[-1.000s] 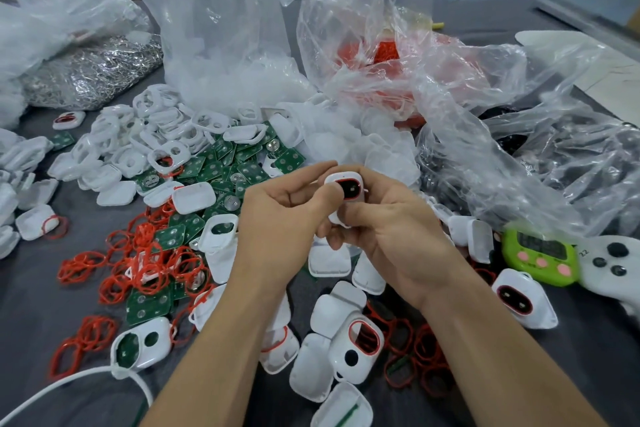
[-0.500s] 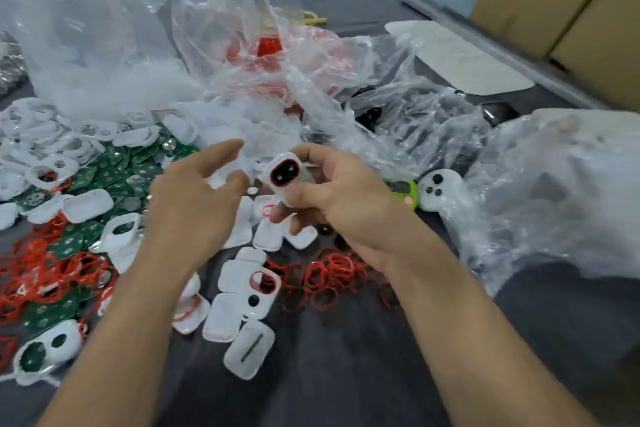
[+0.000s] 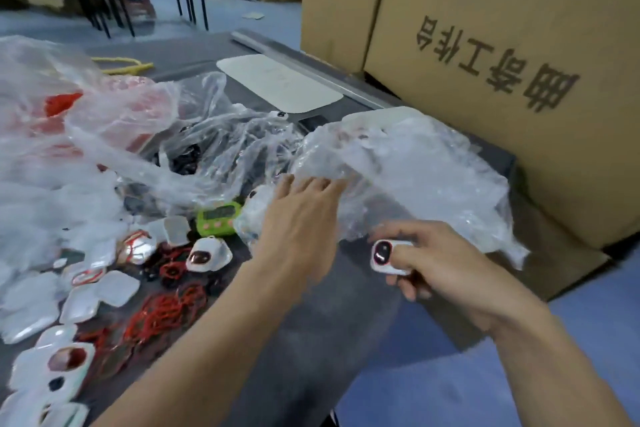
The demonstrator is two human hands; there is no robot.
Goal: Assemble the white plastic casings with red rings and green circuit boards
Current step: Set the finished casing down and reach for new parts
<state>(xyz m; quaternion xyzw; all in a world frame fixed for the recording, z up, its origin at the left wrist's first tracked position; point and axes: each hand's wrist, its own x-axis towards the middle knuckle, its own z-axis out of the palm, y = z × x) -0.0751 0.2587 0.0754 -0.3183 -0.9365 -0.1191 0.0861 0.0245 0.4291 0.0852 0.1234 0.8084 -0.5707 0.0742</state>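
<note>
My right hand grips an assembled white casing with a red ring around its dark window, low over the table's right side. My left hand reaches forward with straight fingers touching the edge of a clear plastic bag. Loose white casings and red rings lie scattered on the grey table at the left. Another assembled casing sits near the rings. No green circuit boards are in view.
A green timer stands by the bag. More crumpled plastic bags, one holding red parts, cover the back left. Large cardboard boxes stand at the right beyond the table edge. A white flat sheet lies at the back.
My view has swung to the right. My left hand let go of the casing and moved forward onto the clear bag. My right hand carried the casing down and to the right.
</note>
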